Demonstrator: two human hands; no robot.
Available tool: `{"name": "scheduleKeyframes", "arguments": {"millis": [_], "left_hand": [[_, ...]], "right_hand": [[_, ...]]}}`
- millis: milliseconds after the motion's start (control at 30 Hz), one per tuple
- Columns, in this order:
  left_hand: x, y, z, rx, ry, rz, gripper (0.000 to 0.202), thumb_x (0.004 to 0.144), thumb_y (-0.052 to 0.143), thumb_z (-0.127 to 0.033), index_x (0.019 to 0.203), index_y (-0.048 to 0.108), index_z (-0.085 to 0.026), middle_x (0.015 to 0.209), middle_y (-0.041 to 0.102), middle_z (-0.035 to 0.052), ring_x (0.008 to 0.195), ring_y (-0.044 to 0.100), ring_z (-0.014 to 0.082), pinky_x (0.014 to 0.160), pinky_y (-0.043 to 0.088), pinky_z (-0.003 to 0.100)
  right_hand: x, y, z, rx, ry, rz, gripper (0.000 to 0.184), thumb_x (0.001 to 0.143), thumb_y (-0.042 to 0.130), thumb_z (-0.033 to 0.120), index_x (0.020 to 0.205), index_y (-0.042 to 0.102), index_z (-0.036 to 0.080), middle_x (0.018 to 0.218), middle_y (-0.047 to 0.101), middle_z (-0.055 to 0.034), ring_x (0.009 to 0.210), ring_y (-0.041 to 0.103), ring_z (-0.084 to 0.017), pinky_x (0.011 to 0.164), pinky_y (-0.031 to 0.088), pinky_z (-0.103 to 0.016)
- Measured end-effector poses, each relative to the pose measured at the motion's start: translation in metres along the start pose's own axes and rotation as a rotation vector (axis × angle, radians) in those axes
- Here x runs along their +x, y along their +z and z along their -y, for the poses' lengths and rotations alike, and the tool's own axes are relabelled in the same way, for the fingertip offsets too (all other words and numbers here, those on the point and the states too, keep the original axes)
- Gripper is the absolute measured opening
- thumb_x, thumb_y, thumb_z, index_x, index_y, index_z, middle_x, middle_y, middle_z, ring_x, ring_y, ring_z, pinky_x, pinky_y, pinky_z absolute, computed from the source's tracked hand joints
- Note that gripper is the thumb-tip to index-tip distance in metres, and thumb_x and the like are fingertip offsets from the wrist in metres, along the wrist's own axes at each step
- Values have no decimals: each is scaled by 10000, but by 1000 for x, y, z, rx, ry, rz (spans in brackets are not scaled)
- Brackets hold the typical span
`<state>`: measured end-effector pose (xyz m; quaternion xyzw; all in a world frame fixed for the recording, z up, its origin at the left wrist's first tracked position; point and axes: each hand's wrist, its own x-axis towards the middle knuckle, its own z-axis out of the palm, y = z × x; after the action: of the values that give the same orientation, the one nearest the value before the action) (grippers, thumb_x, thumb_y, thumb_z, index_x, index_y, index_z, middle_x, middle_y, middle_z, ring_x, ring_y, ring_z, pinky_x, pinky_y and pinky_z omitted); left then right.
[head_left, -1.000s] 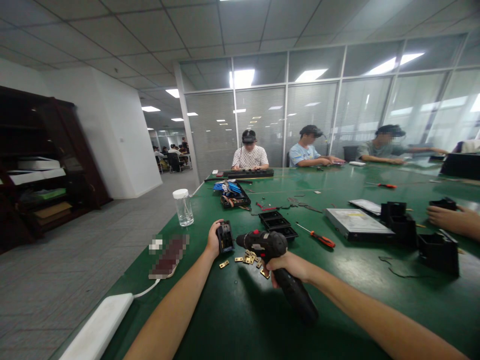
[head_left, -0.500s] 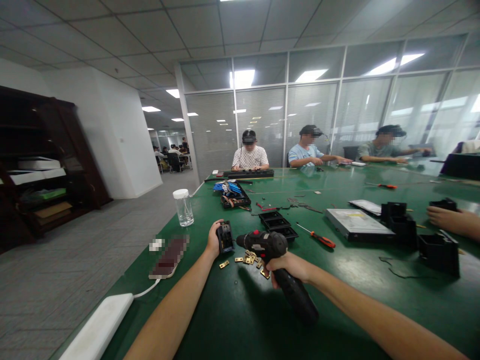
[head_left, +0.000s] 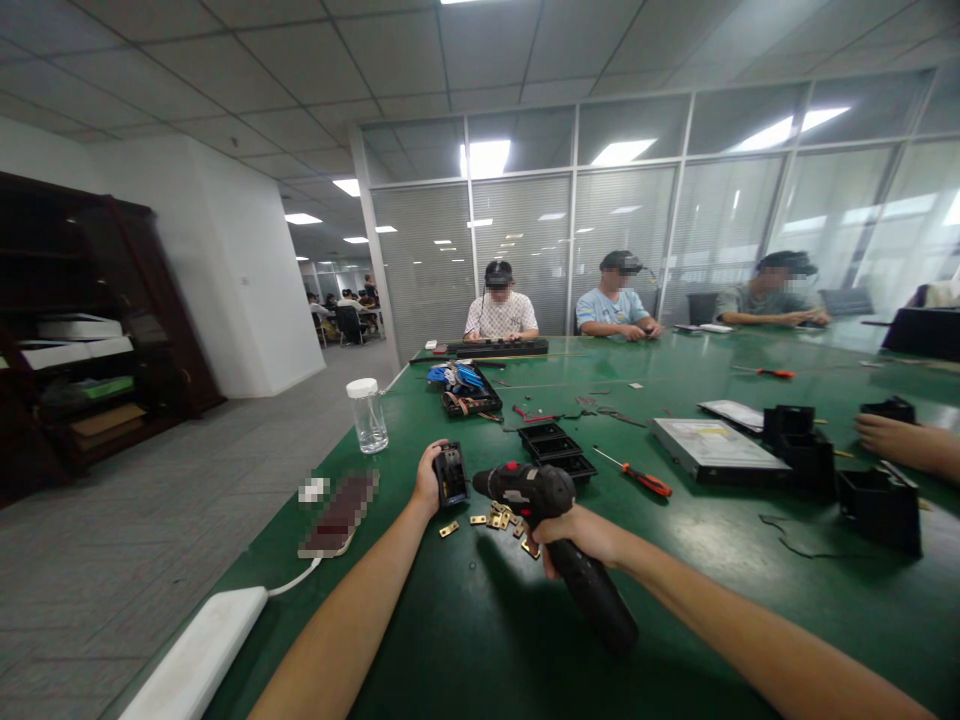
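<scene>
My left hand is closed around a small black boxy part, holding it upright on the green table. My right hand grips the handle of a black cordless screwdriver with a red trim. Its nose points left and touches the side of the black part. Several small brass pieces lie scattered on the table just below the tool's nose.
A clear jar, a phone on a white cable and a white power strip lie left. Black trays, a red-handled screwdriver, a flat metal drive and black boxes sit right. Another person's hand rests far right; three people sit opposite.
My hands, the part and the tool have stayed almost still. The people at the far side have shifted their arms a little.
</scene>
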<state>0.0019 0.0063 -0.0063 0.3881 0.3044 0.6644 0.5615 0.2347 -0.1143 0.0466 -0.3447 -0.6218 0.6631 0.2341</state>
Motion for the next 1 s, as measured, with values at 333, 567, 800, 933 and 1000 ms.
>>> {"name": "scheduleKeyframes", "arguments": {"millis": [333,567,800,933,1000], "left_hand": [[0,0,0,1,-10,5,404,613,424,-360,962,453,-158,632,525,14,502,495,125,486,382,252],[-1,2,-2,4,-5,-11,393,610,425,-356,947,462,-157,629,529,13,493,493,121,483,377,244],[-1,1,-1,10,-11,-10,403,603,429,-364,947,465,-159,635,532,11,496,496,121,476,374,238],[0,0,0,7,-11,-5,397,606,429,-360,946,464,-158,635,532,15,500,497,123,482,376,242],[0,0,0,1,-7,0,394,608,427,-356,946,463,-158,633,531,15,500,496,124,480,376,242]], "right_hand": [[-1,3,3,-21,7,-6,131,580,467,220,643,501,110,460,518,0,413,500,-116,433,381,-224],[-1,2,1,-32,-4,1,138,579,465,221,655,498,112,482,513,1,431,513,-128,427,388,-230],[0,3,2,-31,-1,-14,152,570,483,227,671,490,114,498,516,0,431,513,-133,418,389,-236],[0,3,2,-27,-7,-9,156,573,485,231,672,490,111,506,516,-3,437,516,-135,422,394,-239],[0,2,0,-27,-9,-9,158,576,484,230,681,489,111,507,519,-4,435,516,-136,420,394,-241]]}}
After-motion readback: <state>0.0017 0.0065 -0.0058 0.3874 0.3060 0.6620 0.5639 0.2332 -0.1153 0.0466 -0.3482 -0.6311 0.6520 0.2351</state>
